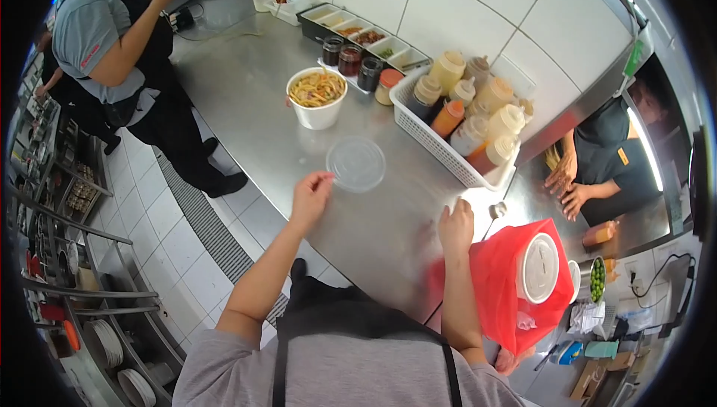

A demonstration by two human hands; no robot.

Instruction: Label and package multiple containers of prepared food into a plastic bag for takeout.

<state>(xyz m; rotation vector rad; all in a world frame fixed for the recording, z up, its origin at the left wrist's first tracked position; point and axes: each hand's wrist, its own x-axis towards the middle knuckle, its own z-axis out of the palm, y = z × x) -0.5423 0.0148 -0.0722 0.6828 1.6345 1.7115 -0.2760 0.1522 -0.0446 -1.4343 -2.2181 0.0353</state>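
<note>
My left hand (311,197) pinches the near left edge of a round clear plastic lid (356,164) over the steel counter (386,228). Beyond the lid stands a white paper bowl (319,117), uncovered and filled with noodles (317,89). My right hand (457,226) is over the counter's right part, thumb and fingers apart, with nothing seen in it. Close to it are a small round metal piece (497,210) and an open red plastic bag (496,278). A lidded white tub (540,267) sits in the bag.
A white basket (434,141) of squeeze bottles, several jars (350,61) and a black topping tray (313,27) line the wall. One person (112,43) stands at the left; another person's hands (568,188) show through the right opening. A container of green citrus fruit (597,281) stands at right.
</note>
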